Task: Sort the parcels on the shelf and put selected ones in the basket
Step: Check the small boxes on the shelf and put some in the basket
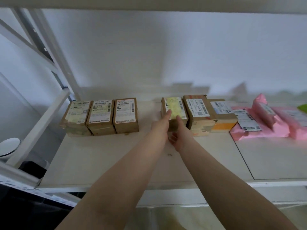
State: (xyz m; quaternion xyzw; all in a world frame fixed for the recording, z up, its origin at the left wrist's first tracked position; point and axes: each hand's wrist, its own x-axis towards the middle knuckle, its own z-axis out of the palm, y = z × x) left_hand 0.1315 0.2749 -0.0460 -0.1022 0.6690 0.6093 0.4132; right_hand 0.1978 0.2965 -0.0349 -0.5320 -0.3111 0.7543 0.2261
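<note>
Both hands closing on one cardboard parcel in the middle of the shelf.

The left hand (162,125) lies along the near left edge of the parcel with the yellowed label (174,112), thumb up on its top, while the right hand (178,135) presses the near right corner with fingers curled under the front. Together they clamp the box from two sides, probably to slide or lift it clear; whether it has left the shelf (103,156) is hard to tell. Three tidy boxes (99,116) sit in a row at centre left, seemingly already sorted. Just right of the held parcel stands a taller box (198,113), then pink mailing bags (272,120) at the right edge. No basket is in view.
</note>
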